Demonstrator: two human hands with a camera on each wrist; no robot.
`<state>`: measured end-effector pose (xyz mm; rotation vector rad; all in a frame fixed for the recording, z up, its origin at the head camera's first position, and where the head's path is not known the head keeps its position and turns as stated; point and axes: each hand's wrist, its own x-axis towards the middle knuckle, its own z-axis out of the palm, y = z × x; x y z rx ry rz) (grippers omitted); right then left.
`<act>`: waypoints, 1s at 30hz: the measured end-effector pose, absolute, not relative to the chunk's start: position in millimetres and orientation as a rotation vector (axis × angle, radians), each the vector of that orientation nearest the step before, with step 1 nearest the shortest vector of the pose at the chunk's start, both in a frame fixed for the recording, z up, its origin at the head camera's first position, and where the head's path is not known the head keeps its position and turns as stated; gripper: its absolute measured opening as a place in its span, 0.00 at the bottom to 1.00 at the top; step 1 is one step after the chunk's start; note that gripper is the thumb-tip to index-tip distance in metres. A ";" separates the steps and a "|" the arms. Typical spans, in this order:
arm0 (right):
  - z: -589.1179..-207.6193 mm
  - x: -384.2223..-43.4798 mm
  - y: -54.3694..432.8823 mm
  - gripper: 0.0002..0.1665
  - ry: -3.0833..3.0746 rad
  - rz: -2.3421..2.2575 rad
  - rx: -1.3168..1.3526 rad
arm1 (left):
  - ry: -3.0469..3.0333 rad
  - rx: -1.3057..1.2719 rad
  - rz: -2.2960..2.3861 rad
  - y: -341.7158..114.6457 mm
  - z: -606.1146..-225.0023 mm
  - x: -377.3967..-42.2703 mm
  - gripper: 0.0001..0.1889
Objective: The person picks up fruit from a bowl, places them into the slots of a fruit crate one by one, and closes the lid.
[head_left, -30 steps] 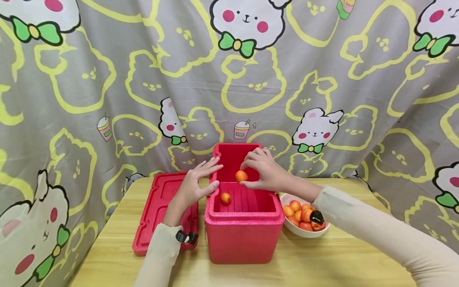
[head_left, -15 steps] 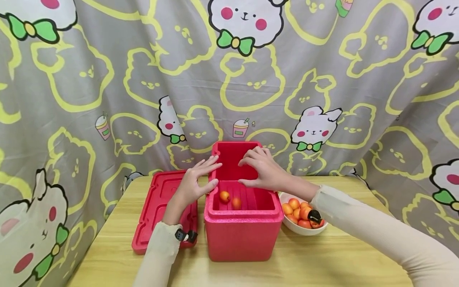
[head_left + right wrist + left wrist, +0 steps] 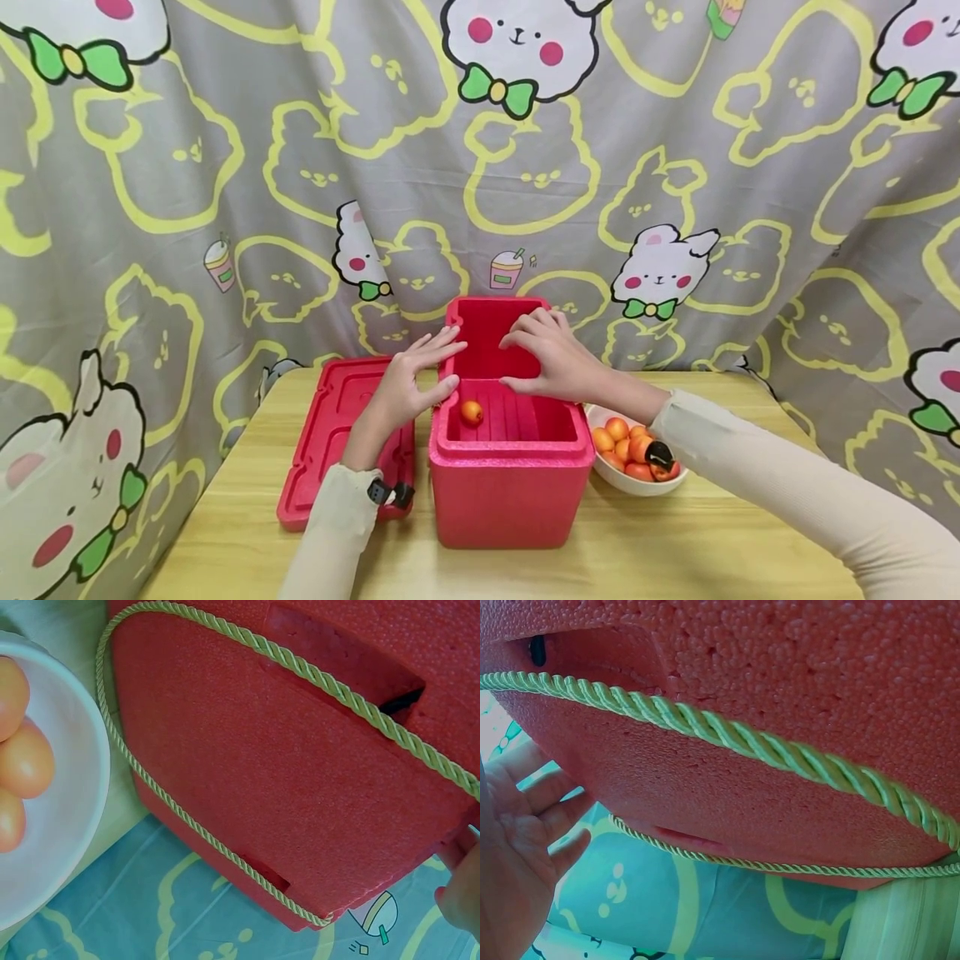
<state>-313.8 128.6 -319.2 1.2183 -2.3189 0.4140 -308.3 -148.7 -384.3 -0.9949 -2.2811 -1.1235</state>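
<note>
A red foam box (image 3: 512, 504) stands uncovered on the table, one small orange fruit (image 3: 471, 412), apricot-like, lying on its floor at the left. My left hand (image 3: 405, 383) is at the box's left rim, fingers extended, the thumb tip right at the edge. Over the right side of the opening my right hand (image 3: 558, 358) holds nothing; its thumb and bent fingers are spread apart. To the right, a white bowl (image 3: 630, 486) holds several more orange-red fruits (image 3: 617, 429). The front wall hides part of the box's floor.
The box's red lid (image 3: 300, 483) lies flat on the wooden table (image 3: 225, 550) at the left. Twisted gold cords cross the box's sides, one a thick cord (image 3: 765, 746) and another a looped cord (image 3: 187, 814). Behind hangs a patterned grey curtain (image 3: 420, 183).
My right hand has let go of a fruit, which dropped into the box and passed out of sight behind the front wall. Both hands have stayed in nearly the same place.
</note>
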 end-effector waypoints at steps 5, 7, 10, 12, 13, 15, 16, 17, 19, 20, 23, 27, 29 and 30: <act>-319.0 -313.9 129.8 0.27 -2.315 0.425 1.213 | -2.276 -0.995 -1.117 -148.9 -384.0 -309.3 0.29; -318.8 -313.7 130.7 0.27 -2.317 0.437 1.209 | -2.276 -0.996 -1.121 -149.1 -383.7 -309.0 0.28; -319.2 -313.7 133.2 0.28 -2.315 0.460 1.194 | -2.276 -0.996 -1.127 -148.8 -383.4 -308.8 0.29; -318.7 -313.8 135.8 0.27 -2.312 0.471 1.182 | -2.274 -1.000 -1.133 -148.3 -383.1 -309.2 0.29; -318.5 -314.0 137.3 0.27 -2.311 0.477 1.175 | -2.275 -0.999 -1.134 -148.0 -383.3 -309.4 0.29; -317.5 -314.4 141.2 0.27 -2.313 0.494 1.156 | -2.274 -0.996 -1.135 -147.4 -383.3 -309.6 0.29; -316.7 -314.5 143.3 0.26 -2.314 0.506 1.146 | -2.273 -0.995 -1.136 -147.3 -383.4 -309.6 0.29; -316.0 -314.7 145.8 0.27 -2.317 0.520 1.134 | -2.273 -0.995 -1.137 -147.3 -383.6 -309.5 0.28; -315.2 -315.0 152.3 0.26 -2.316 0.550 1.105 | -2.273 -0.996 -1.140 -147.4 -384.0 -309.6 0.28; -315.0 -315.2 156.3 0.26 -2.312 0.566 1.090 | -2.273 -0.997 -1.141 -147.2 -384.2 -309.8 0.29; -316.2 -317.2 170.5 0.26 -2.272 0.619 1.064 | -2.270 -1.003 -1.145 -146.9 -385.1 -310.3 0.29; -320.1 -320.1 192.4 0.25 -2.244 0.661 1.015 | -2.265 -1.005 -1.138 -147.3 -385.8 -310.6 0.29; -323.2 -321.2 203.6 0.24 -2.251 0.665 0.973 | -2.265 -1.001 -1.132 -147.8 -385.6 -310.7 0.29; -325.4 -321.7 209.0 0.24 -2.257 0.662 0.952 | -2.266 -0.998 -1.130 -148.1 -385.5 -310.5 0.29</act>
